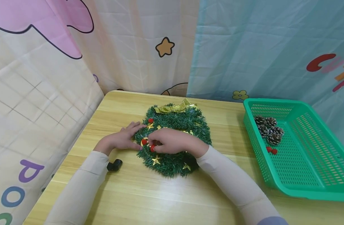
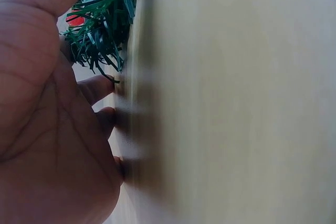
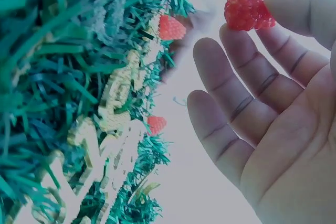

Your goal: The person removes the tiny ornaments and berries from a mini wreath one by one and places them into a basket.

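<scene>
The bench [image 1: 144, 197] carries a green basket [image 1: 252, 137] on the right, with pine cones [image 1: 274, 138] inside, seen in the head view only. The wreath [image 1: 172, 165] is laid near the bench's middle. The left hand [image 1: 122, 137] is placed at the wreath's left edge, fingers spread; the palm is exposed only in the left wrist view. Gold lettering [image 3: 116, 90], largely hidden from the head by the right hand [image 1: 173, 141], is shown by the right wrist view. There, a red berry [image 3: 244, 10] is seen pinched between thumb and fingers.
</scene>
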{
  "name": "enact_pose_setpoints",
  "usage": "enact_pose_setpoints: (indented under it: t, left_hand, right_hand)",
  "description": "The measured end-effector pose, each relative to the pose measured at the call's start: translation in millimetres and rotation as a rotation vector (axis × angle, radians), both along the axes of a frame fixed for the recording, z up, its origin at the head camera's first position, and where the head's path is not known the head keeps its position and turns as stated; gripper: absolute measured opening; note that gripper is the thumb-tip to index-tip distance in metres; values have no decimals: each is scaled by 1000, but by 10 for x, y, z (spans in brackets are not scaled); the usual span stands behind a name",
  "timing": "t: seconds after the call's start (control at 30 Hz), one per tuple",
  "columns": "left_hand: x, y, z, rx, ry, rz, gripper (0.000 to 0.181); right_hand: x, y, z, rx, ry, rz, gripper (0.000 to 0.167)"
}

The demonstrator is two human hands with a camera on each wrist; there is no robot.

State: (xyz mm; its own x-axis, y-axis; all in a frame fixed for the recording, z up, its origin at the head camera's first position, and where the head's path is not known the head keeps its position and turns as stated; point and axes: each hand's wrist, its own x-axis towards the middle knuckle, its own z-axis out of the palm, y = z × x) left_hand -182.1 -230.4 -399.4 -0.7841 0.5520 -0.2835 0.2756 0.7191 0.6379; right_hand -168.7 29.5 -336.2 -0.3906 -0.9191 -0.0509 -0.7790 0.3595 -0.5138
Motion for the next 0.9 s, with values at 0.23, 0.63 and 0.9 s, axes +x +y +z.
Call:
enact_pose_setpoints:
  t: [0.23, 0.63, 0.9]
  left_hand:
    - [2, 3, 4, -13, 11, 2, 94]
    - [-7, 10, -2, -19, 35, -8, 97]
    - [-14, 14, -13, -15, 29, -6, 97]
  right_hand:
    - [30, 90, 74, -26, -20, -38, 10]
    - [-7, 316, 113, -89, -28, -106, 7]
    - [-14, 468, 147, -118, -40, -155, 8]
